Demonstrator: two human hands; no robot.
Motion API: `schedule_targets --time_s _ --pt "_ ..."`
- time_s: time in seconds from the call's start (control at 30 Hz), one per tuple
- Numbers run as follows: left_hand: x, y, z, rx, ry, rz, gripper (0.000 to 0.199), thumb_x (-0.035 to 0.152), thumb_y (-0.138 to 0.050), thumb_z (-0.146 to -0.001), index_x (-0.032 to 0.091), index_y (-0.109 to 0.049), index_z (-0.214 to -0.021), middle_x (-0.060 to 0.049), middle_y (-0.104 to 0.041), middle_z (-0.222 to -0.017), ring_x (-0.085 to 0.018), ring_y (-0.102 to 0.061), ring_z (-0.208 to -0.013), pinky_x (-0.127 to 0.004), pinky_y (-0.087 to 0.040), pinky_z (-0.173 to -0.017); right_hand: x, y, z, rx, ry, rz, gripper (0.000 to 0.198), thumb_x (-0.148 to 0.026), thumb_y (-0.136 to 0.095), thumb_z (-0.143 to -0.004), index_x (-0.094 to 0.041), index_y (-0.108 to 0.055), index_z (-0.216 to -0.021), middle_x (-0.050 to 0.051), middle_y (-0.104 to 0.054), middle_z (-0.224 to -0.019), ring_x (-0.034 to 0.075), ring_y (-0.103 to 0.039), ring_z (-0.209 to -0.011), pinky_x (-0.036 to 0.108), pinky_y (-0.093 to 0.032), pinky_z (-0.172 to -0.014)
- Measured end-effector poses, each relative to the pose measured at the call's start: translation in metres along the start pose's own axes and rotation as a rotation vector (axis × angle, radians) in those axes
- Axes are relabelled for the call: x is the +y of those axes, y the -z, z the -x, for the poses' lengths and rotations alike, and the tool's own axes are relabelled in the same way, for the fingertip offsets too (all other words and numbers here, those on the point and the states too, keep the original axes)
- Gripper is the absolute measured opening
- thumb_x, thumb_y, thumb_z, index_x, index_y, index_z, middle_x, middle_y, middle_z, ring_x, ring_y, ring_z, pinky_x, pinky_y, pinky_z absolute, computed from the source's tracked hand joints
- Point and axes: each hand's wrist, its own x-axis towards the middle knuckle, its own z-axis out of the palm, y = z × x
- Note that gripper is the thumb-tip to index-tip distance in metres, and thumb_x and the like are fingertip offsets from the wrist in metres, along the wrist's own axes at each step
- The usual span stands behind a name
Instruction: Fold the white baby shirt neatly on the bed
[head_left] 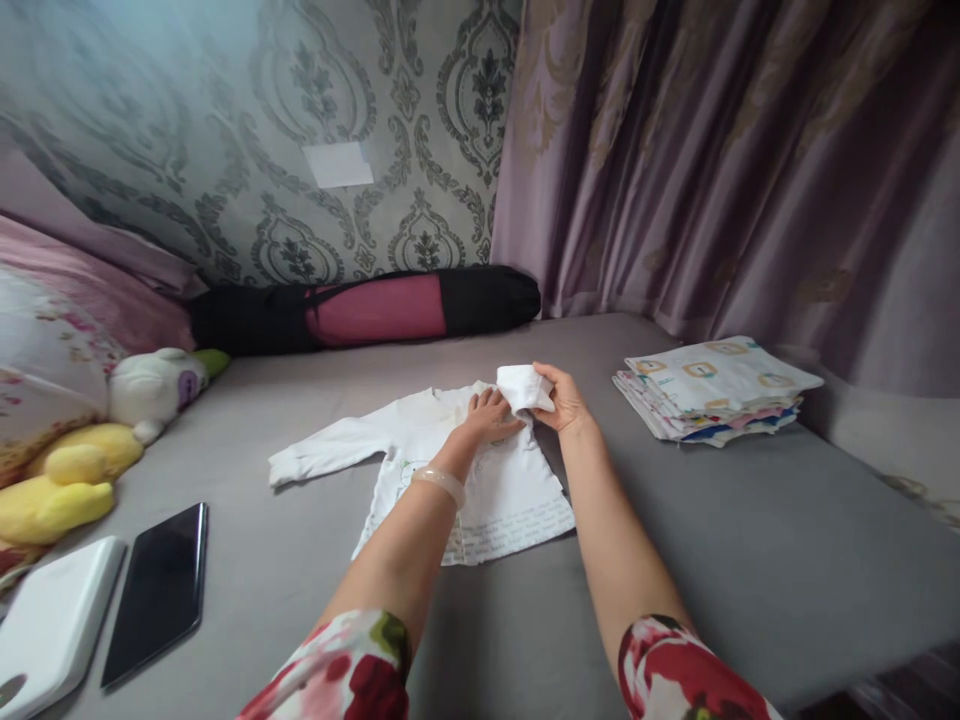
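A small white long-sleeved shirt (517, 500) lies spread on the grey bed sheet, with rows of print along its hem. One sleeve stretches out flat to the left. My left hand (491, 415) rests on the upper part of the shirt, fingers spread. My right hand (564, 398) pinches the other sleeve (525, 387), which is lifted and folded back near the shoulder. Part of the print on the chest is hidden under my left arm.
To the right sits a stack of folded cloths (720, 385). A black and pink long bag (375, 310) lies along the wall. On the left are a black phone (157, 592), a white box-shaped device (56, 625), a yellow plush toy (64, 490) and a white plush toy (154, 388).
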Motion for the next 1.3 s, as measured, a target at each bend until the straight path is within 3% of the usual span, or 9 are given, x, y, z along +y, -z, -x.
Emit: schedule_targets --time_s 0.2,0.4,0.53,0.7,0.87,1.03,1.3 --pt "-0.002 0.006 -0.001 0.037 -0.024 0.023 0.062 0.051 -0.059 -0.082 0.030 -0.047 -0.139 -0.009 -0.041 -0.150 -0.036 -0.031 -0.140 -0.056 -0.024 -0.114 0.009 -0.006 -0.001 0.066 -0.071 -0.041 0.013 -0.026 -0.064 -0.081 -0.019 -0.056 -0.072 -0.001 -0.065 -0.057 0.014 -0.061 -0.050 0.021 -0.050 -0.047" --pt "-0.030 0.017 0.009 0.181 -0.143 0.026 0.045 0.025 -0.060 -0.079 0.017 -0.059 -0.123 -0.013 -0.058 -0.130 -0.027 -0.052 -0.123 -0.037 -0.040 -0.106 0.010 -0.015 0.001 0.138 -0.092 -0.051 0.009 -0.021 -0.063 -0.081 -0.018 -0.058 -0.074 -0.001 -0.064 -0.057 0.014 -0.062 -0.052 0.023 -0.052 -0.050" --pt "-0.063 0.025 0.036 0.362 0.017 0.011 0.036 0.019 -0.051 -0.084 0.018 -0.061 -0.119 -0.010 -0.062 -0.126 -0.024 -0.056 -0.118 -0.036 -0.042 -0.104 0.017 -0.027 -0.001 0.181 -0.108 -0.056 0.009 -0.017 -0.058 -0.084 -0.017 -0.059 -0.076 0.000 -0.066 -0.061 0.014 -0.063 -0.054 0.025 -0.054 -0.055" --pt "-0.087 0.026 0.067 0.428 0.232 -0.005 0.032 0.017 -0.046 -0.086 0.017 -0.066 -0.110 -0.010 -0.067 -0.115 -0.024 -0.060 -0.110 -0.036 -0.044 -0.100 0.032 -0.040 -0.005 0.229 -0.109 0.051 0.010 -0.017 -0.058 -0.086 -0.016 -0.059 -0.077 0.000 -0.065 -0.062 0.013 -0.063 -0.054 0.024 -0.053 -0.053" --pt "-0.090 0.014 0.078 0.449 0.264 0.068 0.034 0.012 -0.046 -0.082 0.017 -0.070 -0.105 -0.009 -0.068 -0.113 -0.022 -0.059 -0.108 -0.035 -0.043 -0.100 0.047 -0.051 -0.006 0.329 -0.110 0.173 0.011 -0.022 -0.065 -0.083 -0.019 -0.058 -0.076 -0.004 -0.061 -0.056 0.010 -0.058 -0.046 0.021 -0.049 -0.044" --pt "-0.090 0.005 0.081 0.586 0.235 0.228 0.028 0.013 -0.047 -0.082 0.017 -0.072 -0.094 -0.007 -0.071 -0.105 -0.021 -0.061 -0.101 -0.034 -0.043 -0.098 0.063 -0.059 -0.010 0.346 -0.101 0.197 0.017 -0.026 -0.067 -0.082 -0.019 -0.055 -0.072 -0.006 -0.054 -0.049 0.008 -0.051 -0.041 0.020 -0.047 -0.040" --pt "-0.080 0.009 0.085 0.665 0.207 0.356 0.024 0.022 -0.049 -0.085 0.018 -0.070 -0.074 -0.005 -0.067 -0.074 -0.018 -0.059 -0.078 -0.029 -0.044 -0.075 0.084 -0.074 -0.009 0.268 -0.031 0.105 0.013 -0.015 -0.067 -0.077 -0.017 -0.055 -0.075 -0.004 -0.060 -0.060 0.009 -0.059 -0.055 0.022 -0.055 -0.053"
